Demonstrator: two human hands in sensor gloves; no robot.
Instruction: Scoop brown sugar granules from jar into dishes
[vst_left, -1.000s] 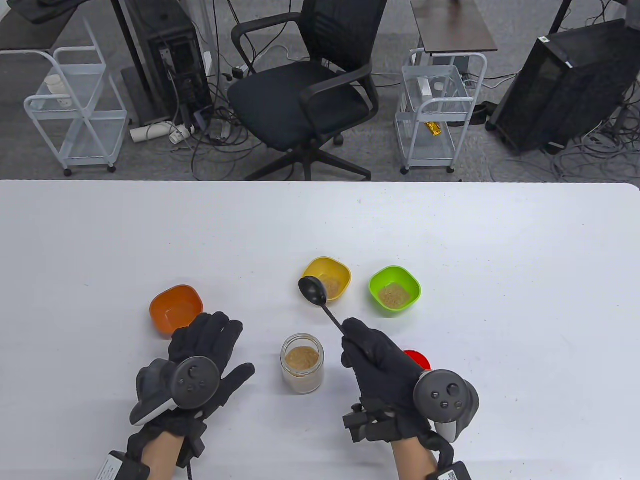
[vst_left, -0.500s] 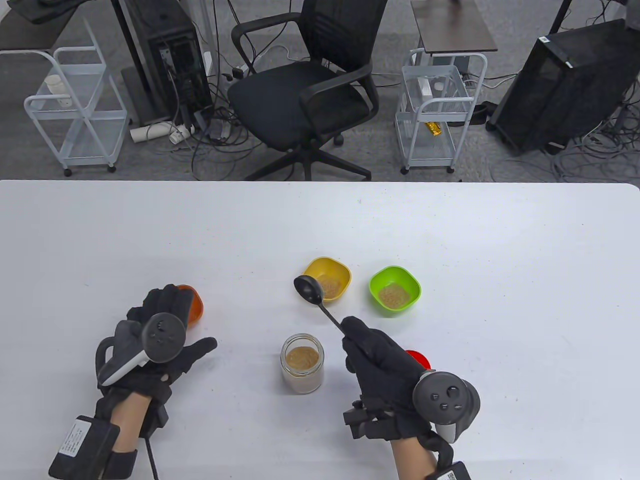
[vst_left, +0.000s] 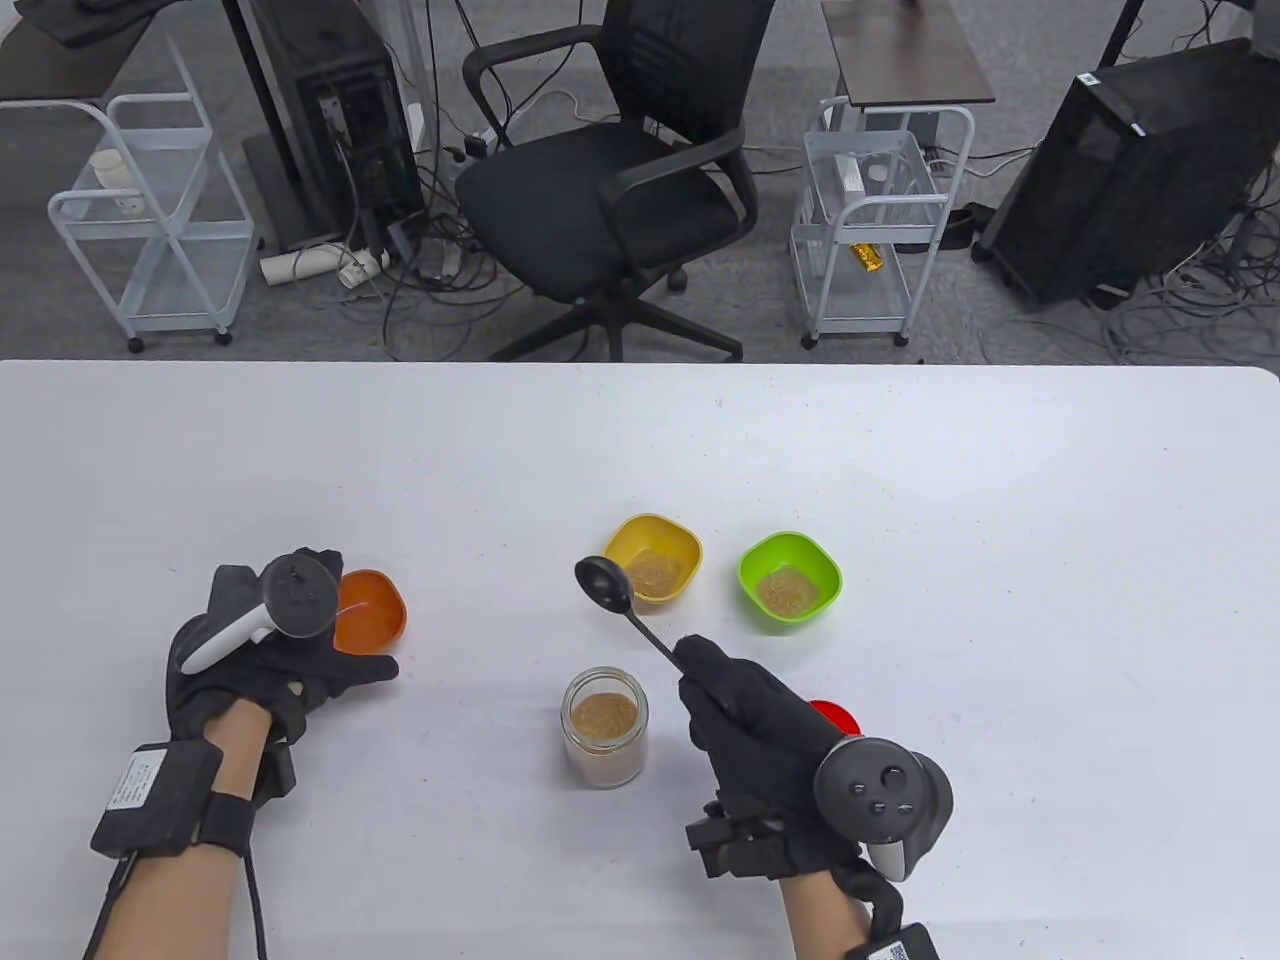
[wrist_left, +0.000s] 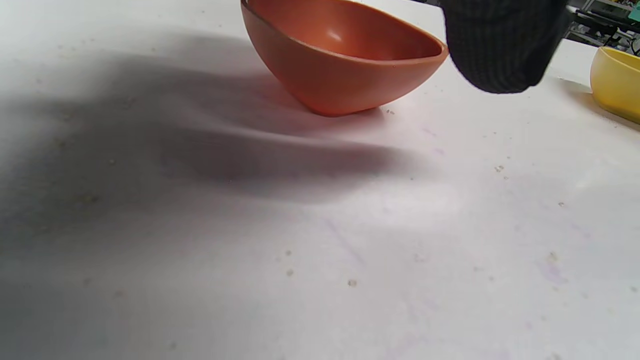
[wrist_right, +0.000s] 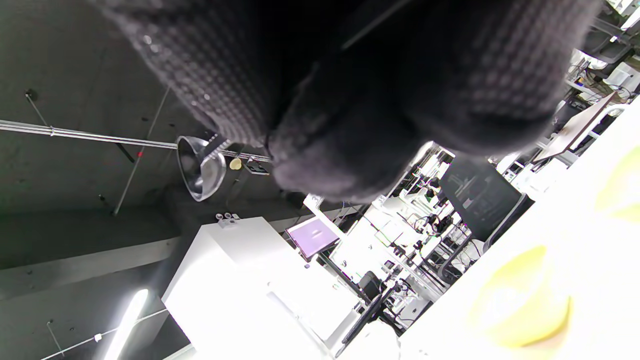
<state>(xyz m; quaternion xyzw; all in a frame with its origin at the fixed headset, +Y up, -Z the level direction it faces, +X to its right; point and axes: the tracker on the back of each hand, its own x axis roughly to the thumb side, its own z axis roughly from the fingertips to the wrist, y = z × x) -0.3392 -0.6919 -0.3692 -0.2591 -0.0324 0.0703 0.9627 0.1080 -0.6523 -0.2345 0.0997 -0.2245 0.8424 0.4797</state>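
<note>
An open glass jar (vst_left: 604, 742) of brown sugar stands at the table's front centre. My right hand (vst_left: 745, 715) grips the handle of a black spoon (vst_left: 603, 583). The spoon's bowl looks empty and hangs just left of the yellow dish (vst_left: 683, 548). The yellow dish and the green dish (vst_left: 815, 560) both hold some sugar. The orange dish (vst_left: 372, 612) is empty, as the left wrist view (wrist_left: 340, 75) shows. My left hand (vst_left: 265, 650) is open at the dish's left side, thumb (vst_left: 375, 670) stretched in front of it. I cannot tell whether it touches the dish.
A red lid (vst_left: 838, 716) lies on the table, half hidden behind my right hand. A few loose granules dot the white table (wrist_left: 350, 282) near the orange dish. An office chair (vst_left: 620, 180) and carts stand beyond the far edge.
My left hand has moved left and away from me to the orange dish's side and turned onto its edge. The spoon has drifted a little left, off the yellow dish.
</note>
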